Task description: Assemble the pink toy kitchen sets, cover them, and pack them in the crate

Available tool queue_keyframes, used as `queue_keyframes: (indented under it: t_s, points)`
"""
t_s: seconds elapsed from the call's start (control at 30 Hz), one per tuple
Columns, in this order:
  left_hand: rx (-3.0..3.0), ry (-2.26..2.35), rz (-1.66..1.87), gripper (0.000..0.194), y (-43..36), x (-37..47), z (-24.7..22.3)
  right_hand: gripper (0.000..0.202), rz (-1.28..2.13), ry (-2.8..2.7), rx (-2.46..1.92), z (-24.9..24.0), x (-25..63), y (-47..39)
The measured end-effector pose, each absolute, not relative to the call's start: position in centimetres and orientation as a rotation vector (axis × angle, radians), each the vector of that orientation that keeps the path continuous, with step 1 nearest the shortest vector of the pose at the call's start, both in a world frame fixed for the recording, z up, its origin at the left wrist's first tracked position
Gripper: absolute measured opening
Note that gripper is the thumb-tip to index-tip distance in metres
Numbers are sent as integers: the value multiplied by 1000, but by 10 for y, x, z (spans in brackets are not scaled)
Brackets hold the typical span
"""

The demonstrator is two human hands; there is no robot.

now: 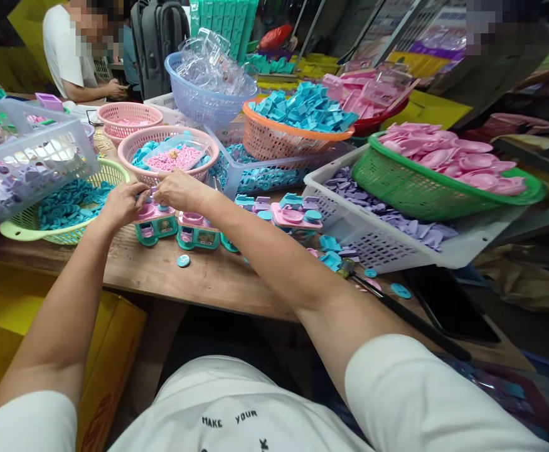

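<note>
Toy stove [155,230], just below left hand [122,202] and right hand [181,190], fingers [138,188] narrowed, whether gripping, I cannot tell

What lies between the left hand's fingers [137,188] and the right hand's fingers [162,188] is too covered to tell. The bare right forearm [265,242] hides part of a row of teal-and-pink plastic toys [197,232], and the left edge cuts off a translucent plastic crate [82,141]. The print on a round blue plastic disc [183,260] is too small to read; the lower lettering on the white shirt [236,386] runs past the bottom edge.
</note>
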State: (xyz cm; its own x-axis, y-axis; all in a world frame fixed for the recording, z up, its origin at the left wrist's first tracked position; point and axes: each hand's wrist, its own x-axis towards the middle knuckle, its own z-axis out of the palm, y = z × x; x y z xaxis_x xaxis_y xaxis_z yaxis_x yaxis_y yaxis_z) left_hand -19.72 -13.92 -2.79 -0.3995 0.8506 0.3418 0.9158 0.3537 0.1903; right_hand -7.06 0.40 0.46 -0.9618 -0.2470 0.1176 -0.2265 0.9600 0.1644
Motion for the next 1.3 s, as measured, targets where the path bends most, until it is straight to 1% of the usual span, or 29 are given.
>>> queue_keyframes:
  t_s: [0.2,0.33,0.43,0.57,0.63,0.73,0.83,1.0,1.1,1.23,1.3]
  points:
    - [-1608,-2451,-548,41,-141,-197,-28,30,-193,-2989,344,2,-77,6]
    - [-1621,-2483,-540,40,-142,-200,-27,32,-242,-2995,348,0,-74,3]
    - [-1648,-2489,-482,41,-142,-202,-25,35,-262,-3008,312,-1,-71,-1]
    - [-1680,-2482,-378,45,-138,-203,-18,37,-207,-2971,172,1,-66,-4]
    - [-1651,-2559,-328,46,-135,-200,-11,37,-215,-2929,160,5,-59,-9]
    - [-1565,-2684,-248,42,-136,-193,-1,36,-217,-2829,181,3,-32,-22]
    - [-1543,-2702,-194,39,-145,-186,5,34,-142,-2806,231,-18,12,-40]
    - [-1577,-2763,-93,43,-172,-183,9,26,-68,-3015,256,-74,64,-51]
    - [-1561,-2817,-112,48,-187,-176,14,28,-48,-3048,187,-92,63,-50]
    - [-1589,-2794,-331,59,-195,-154,19,28,-11,-3012,16,-99,50,-51]
    - [-1544,-2806,-367,61,-193,-144,20,30,1,-3013,-56,-99,47,-53]
